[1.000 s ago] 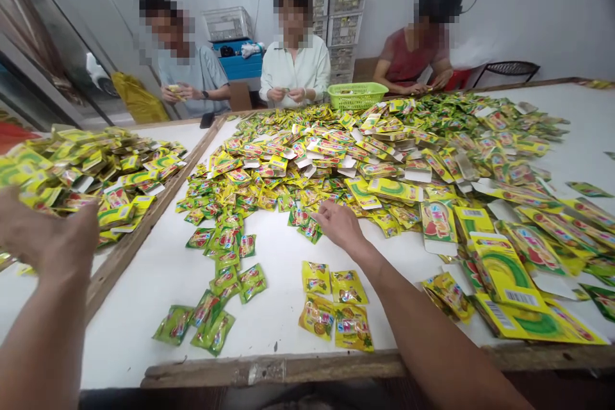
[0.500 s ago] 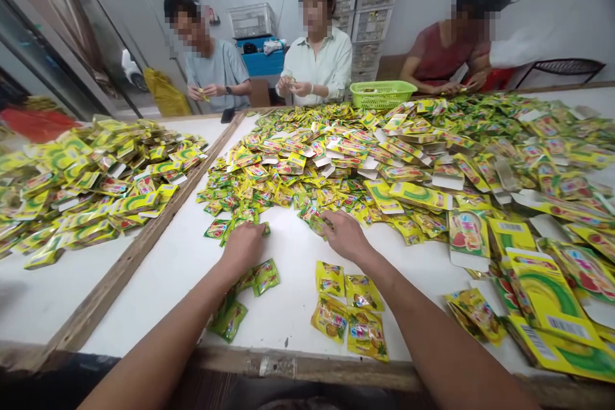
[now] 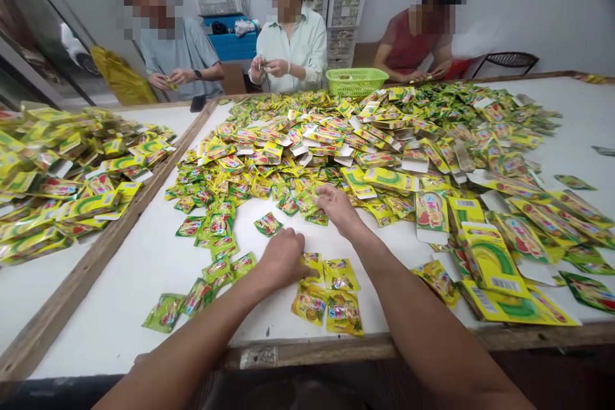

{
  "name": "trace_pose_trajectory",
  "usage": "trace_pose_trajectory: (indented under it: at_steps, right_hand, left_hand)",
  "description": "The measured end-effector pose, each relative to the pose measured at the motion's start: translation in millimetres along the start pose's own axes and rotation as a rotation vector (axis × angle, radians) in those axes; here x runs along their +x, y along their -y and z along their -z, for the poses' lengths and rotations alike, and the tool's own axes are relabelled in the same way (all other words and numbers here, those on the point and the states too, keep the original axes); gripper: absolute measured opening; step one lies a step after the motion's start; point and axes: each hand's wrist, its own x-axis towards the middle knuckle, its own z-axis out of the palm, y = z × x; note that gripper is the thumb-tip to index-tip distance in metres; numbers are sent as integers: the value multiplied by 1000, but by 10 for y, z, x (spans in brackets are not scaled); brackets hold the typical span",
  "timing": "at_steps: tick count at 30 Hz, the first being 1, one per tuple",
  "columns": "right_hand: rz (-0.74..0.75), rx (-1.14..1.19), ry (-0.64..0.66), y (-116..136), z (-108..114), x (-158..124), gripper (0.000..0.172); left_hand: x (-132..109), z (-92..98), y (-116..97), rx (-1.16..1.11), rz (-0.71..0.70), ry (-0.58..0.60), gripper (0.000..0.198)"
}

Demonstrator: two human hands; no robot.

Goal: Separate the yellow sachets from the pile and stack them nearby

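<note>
Near the table's front edge, several yellow sachets (image 3: 344,311) with pineapple pictures lie in a small block. My left hand (image 3: 282,260) is closed at the upper left yellow sachet (image 3: 313,262), its thumb lying over it; its other fingertips are partly hidden. Farther forward, my right hand (image 3: 340,210) pinches a green sachet (image 3: 306,202) at the edge of the heap. A single green sachet with a watermelon picture (image 3: 268,224) lies just beyond my left hand. More green sachets (image 3: 221,243) trail along the left side of my left forearm.
A heap of sachets and flat yellow cartons (image 3: 317,134) spreads across the table (image 3: 259,314). Larger cartons (image 3: 494,259) lie at right. Beyond a wooden strip (image 3: 120,224) is another carton pile (image 3: 86,186). A green basket (image 3: 356,83) stands at the back, where three people sit working.
My left hand has moved right, from the green sachets to the yellow ones. My right hand stays at the green sachets by the heap. The view has shifted right and tilted down.
</note>
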Motion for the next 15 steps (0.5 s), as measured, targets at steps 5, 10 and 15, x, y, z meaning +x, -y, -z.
trace_pose_trajectory:
  at_steps: [5,10,15]
  right_hand:
    - [24,103,51,45,-22,-36,29]
    - [52,257,133,148,-68,-144,45]
    - [-5,204,217,107,-214,-238,42]
  left_hand:
    - [60,-75,162,-337,216,-75,30]
    - [197,-52,471,-1272,395,-347,44]
    - [187,-60,495,-1732,375,-358,36]
